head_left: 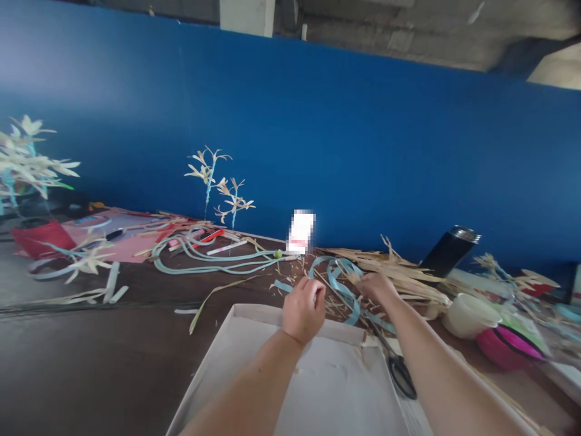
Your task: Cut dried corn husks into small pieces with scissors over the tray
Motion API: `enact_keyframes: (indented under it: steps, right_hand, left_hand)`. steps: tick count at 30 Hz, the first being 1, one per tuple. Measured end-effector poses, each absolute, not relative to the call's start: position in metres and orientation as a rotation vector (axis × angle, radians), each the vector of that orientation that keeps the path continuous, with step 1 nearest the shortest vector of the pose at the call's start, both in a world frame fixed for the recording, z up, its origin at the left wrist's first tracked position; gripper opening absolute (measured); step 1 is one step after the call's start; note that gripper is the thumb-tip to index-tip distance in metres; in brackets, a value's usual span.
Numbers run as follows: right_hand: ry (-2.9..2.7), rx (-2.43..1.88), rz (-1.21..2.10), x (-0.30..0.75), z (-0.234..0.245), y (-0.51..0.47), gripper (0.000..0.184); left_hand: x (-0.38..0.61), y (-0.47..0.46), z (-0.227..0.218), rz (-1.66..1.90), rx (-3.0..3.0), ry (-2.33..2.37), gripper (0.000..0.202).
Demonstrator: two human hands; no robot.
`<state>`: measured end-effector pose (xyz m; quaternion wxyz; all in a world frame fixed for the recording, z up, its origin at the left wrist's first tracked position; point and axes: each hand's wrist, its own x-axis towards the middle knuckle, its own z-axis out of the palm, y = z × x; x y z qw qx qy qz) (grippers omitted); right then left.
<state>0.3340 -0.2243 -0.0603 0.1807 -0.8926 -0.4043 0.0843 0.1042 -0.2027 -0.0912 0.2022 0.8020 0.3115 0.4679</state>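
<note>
My left hand [303, 309] is curled into a loose fist over the far rim of a shallow white tray [254, 357], its fingers pinched on a thin pale straw strip. Beyond the tray, my right hand [376, 286] reaches into a heap of dry straw strips [399, 269] and light blue ribbon [340, 284]; its fingers are bent down into the pile and mostly hidden. Black-handled scissors [399, 372] lie by my right forearm at the tray's right edge.
A blue wall [318, 133] backs the dark brown table. Straw flowers on blue stems [218, 181] stand at the back. A black flask [449, 249], white cup [467, 315] and pink bowl [508, 345] sit at right. Ribbon loops [213, 257] and pink paper [118, 239] lie at left.
</note>
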Motion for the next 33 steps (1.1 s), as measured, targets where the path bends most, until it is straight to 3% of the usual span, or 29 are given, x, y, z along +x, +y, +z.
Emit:
enact_keyframes:
  steps: [2,8,18,24,30,33]
  right_hand:
    - [-1.122,-2.545,0.286,0.336,-0.052,-0.228,0.021]
    - [-1.07,-2.503,0.208,0.338,-0.034,-0.236,0.025]
    - [-1.034,-2.51,0.184,0.345,-0.046,-0.241,0.02]
    - [-0.986,-2.548,0.027,0.346,-0.049,-0.242,0.043]
    - [-1.165,-2.586,0.093,0.325,-0.052,-0.233,0.026]
    - [-1.186,-2.622,0.095,0.317,-0.055,-0.227,0.025]
  left_hand:
    - [0.104,-0.203,-0.092,1.304,2.236,0.876,0.011]
    - [0.104,-0.203,-0.091,1.292,2.233,0.869,0.011]
    - [0.104,-0.203,-0.091,1.309,2.23,0.884,0.012]
    - [0.105,-0.203,-0.09,1.274,2.248,0.902,0.013]
    - [0.105,-0.201,-0.09,1.26,2.27,0.899,0.015]
    - [0.105,-0.201,-0.091,1.269,2.268,0.882,0.015]
